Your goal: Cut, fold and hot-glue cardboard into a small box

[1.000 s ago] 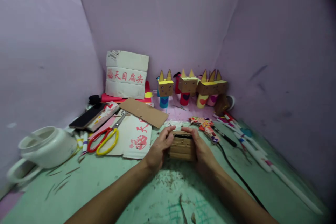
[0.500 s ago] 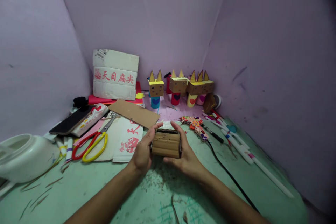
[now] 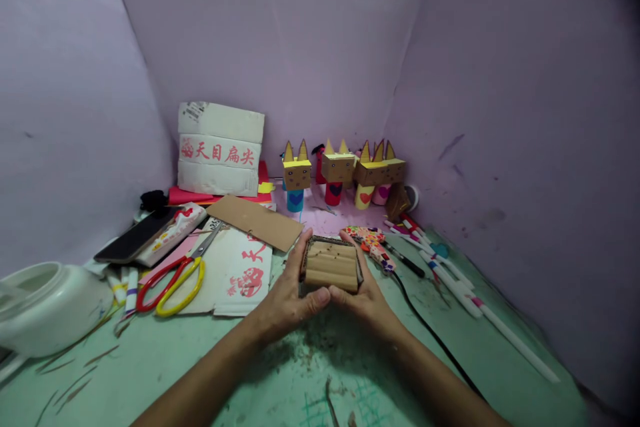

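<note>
A small brown cardboard box [image 3: 331, 265] is held between both hands above the green table. My left hand [image 3: 295, 280] closes on its left side, thumb at the near edge. On the right side my right hand [image 3: 367, 287] grips it the same way, and the two thumb tips almost meet in front. Corrugated ridges and a row of small dark dots show on the face toward me. Beyond the box lies a floral-patterned glue gun [image 3: 373, 243] with a black cord. A flat brown cardboard strip [image 3: 257, 221] rests to the back left.
Scissors [image 3: 173, 283] with red and yellow handles lie left on a white cardboard sheet [image 3: 235, 267]. A white pot [image 3: 55, 310] stands at far left. Several cardboard-headed figures [image 3: 297, 177] stand at the back. Markers and white sticks [image 3: 517, 340] lie along the right.
Both hands with the box have shifted slightly right. The box's ridged face has tilted, and my left thumb has come round to its near edge. The view has tipped up a little.
</note>
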